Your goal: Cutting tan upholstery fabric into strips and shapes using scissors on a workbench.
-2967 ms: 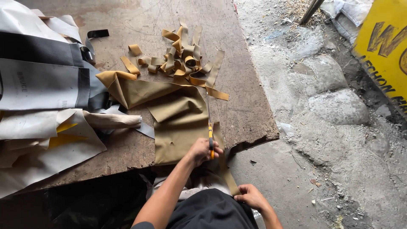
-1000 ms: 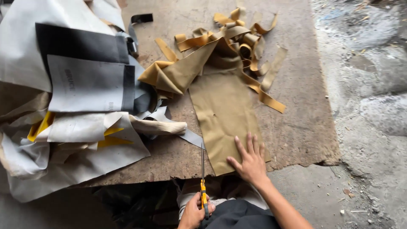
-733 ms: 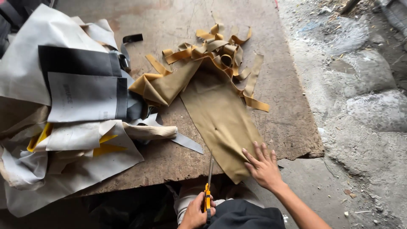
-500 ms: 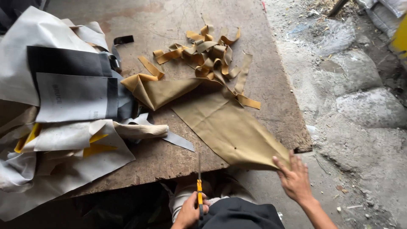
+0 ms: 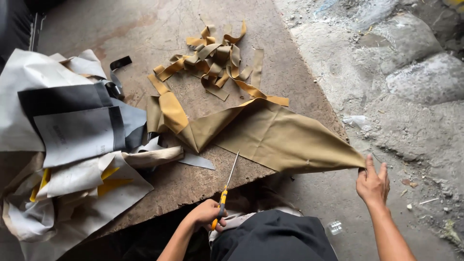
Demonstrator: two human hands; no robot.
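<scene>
My left hand grips the yellow handles of a pair of scissors near the board's front edge, and their closed blades point up towards a khaki cloth. The cloth lies on the wooden board, stretched out to the right beyond the board's edge. My right hand pinches its far right corner out over the ground. The cloth's left end is bunched and folded near a pile of white, grey and black material.
A heap of curled khaki strips lies at the back of the board. A black strap with a buckle sits beside the pile. Rough concrete and rubble fill the right side. My dark-clothed lap is below.
My right hand has slid off the flat cloth, taken its near right corner and pulled it out to the right past the board's edge. The scissors stay in my left hand.
</scene>
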